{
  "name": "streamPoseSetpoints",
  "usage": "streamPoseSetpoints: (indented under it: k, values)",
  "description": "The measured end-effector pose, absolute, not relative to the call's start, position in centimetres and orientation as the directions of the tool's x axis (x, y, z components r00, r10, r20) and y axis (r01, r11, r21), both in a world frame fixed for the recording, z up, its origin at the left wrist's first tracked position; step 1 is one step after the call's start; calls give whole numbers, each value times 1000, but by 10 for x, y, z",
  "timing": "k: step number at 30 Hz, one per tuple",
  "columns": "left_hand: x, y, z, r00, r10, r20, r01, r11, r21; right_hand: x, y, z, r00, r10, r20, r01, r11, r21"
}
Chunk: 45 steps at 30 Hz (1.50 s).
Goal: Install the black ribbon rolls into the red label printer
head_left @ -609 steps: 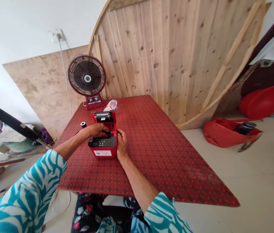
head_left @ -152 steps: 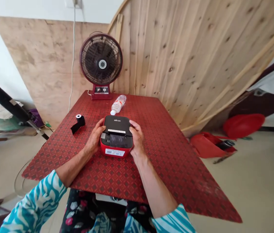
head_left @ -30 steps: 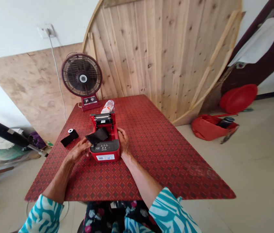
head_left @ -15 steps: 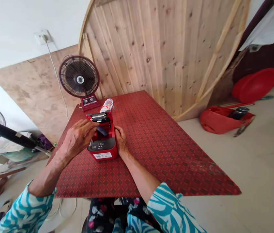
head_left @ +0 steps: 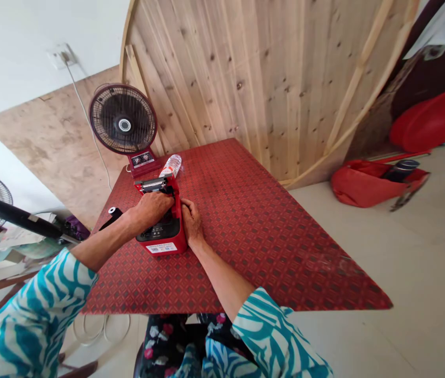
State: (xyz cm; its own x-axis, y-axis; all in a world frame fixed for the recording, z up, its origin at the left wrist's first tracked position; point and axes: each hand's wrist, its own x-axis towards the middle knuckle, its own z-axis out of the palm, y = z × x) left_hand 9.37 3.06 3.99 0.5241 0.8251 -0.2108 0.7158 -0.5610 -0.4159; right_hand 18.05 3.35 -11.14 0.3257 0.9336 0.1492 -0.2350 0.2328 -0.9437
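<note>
Black ribbon roll (head_left: 113, 212) on counter (head_left: 222, 252), left of printer, just past left forearm, same spot as before. Left hand (head_left: 149, 209) now lowered, curled into open red label printer (head_left: 163, 244); black flap held earlier now out of sight, grip cannot tell. Right hand (head_left: 191, 220) unchanged, curled against printer's right wall. Printer mid-counter, lid up, water bottle (head_left: 172, 166) just behind.
</note>
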Motion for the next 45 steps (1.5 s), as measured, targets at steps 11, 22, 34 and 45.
streamPoseSetpoints:
  k: [11, 22, 34, 45]
  values:
    - [89, 39, 23, 624, 715, -316, 533, -685, -496, 180, 34, -113, 328, 934, 141, -248, 229, -941]
    - [98, 38, 23, 576, 755, -313, 570, -646, -508, 179, 37, -118, 307, 943, 131, -279, 221, -935]
    - [80, 14, 64, 602, 775, -192, 651, -616, -442, 179, 38, -118, 299, 944, 138, -296, 230, -927]
    - [-62, 7, 63, 20, 999, 33, 569, -38, 821, 181, 42, -129, 310, 940, 139, -296, 235, -926]
